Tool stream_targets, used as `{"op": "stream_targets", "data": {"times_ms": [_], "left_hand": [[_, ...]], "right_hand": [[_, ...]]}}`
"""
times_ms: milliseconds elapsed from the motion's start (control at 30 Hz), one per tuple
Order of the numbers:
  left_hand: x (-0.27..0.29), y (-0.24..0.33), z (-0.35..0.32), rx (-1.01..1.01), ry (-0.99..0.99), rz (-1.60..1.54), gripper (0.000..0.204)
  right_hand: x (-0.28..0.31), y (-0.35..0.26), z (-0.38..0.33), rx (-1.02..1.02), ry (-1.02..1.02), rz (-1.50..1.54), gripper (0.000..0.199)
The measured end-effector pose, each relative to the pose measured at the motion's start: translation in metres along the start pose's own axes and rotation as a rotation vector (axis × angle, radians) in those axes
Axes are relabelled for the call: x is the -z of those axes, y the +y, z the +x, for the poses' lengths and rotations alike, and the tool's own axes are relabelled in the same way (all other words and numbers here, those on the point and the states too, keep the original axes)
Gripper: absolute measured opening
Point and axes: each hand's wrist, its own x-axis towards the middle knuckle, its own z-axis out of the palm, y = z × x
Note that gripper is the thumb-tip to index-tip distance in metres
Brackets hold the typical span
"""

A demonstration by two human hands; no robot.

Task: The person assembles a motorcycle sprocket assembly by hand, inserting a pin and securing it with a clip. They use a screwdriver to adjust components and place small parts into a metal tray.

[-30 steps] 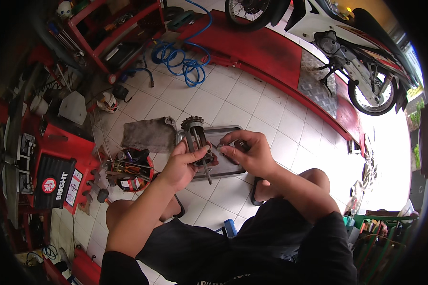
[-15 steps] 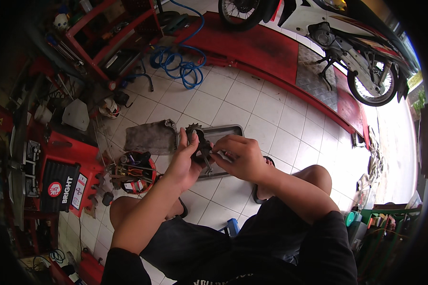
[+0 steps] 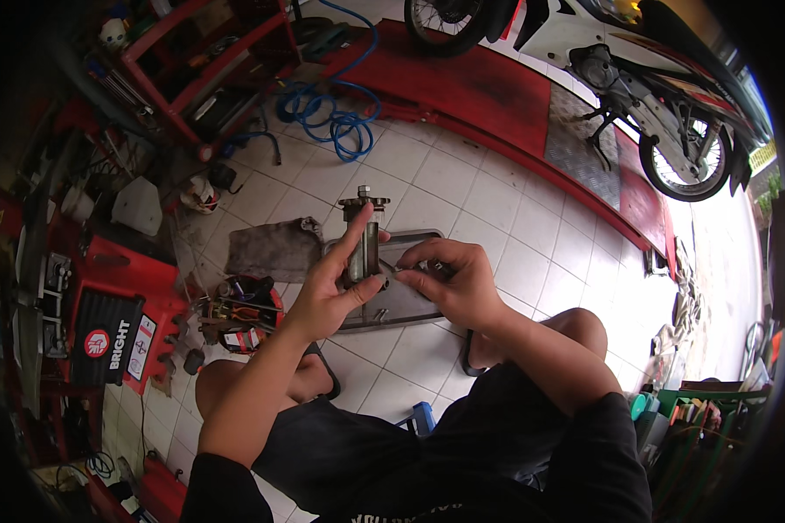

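Note:
My left hand (image 3: 333, 286) is wrapped round a dark metal part (image 3: 364, 248) and holds it upright. At its top sits a flat toothed sprocket (image 3: 354, 203) with a hex-headed bolt (image 3: 364, 190) standing out of it. My right hand (image 3: 458, 281) is just to the right, its thumb and forefinger pinched near the part's lower end. A small metal piece (image 3: 440, 267) shows among those fingers; its kind is unclear. Below both hands a grey metal tray (image 3: 414, 311) lies on the floor, with a small shiny metal piece (image 3: 381, 314) in it.
A grey rag (image 3: 270, 250) lies left of the tray, and a basket of hand tools (image 3: 244, 312) stands nearer me. Blue hose (image 3: 327, 113) coils beyond. A red lift platform (image 3: 462, 87) carries a motorcycle (image 3: 645, 78). Red tool equipment (image 3: 105, 288) stands at the left.
My left hand has turned the metal part upright, so its sprocket now shows edge-on at the top with the bolt above. My right hand has shifted slightly right, apart from it.

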Motion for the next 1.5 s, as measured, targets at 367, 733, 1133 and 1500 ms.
{"op": "stream_targets", "data": {"times_ms": [367, 733, 1133, 1500], "left_hand": [[-0.008, 0.035, -0.016, -0.386, -0.168, 0.474, 0.067], [-0.004, 0.013, -0.018, -0.44, -0.075, 0.542, 0.045], [-0.019, 0.008, -0.015, -0.262, -0.008, 0.609, 0.047], [-0.034, 0.004, -0.021, 0.085, -0.068, 0.304, 0.044]], "right_hand": [[-0.001, -0.013, -0.013, 0.206, -0.126, 0.004, 0.013], [0.0, -0.02, -0.012, 0.238, -0.181, 0.05, 0.014], [0.004, -0.024, -0.006, 0.177, -0.155, -0.079, 0.016], [0.017, -0.026, -0.005, 0.174, -0.29, -0.115, 0.019]]}}
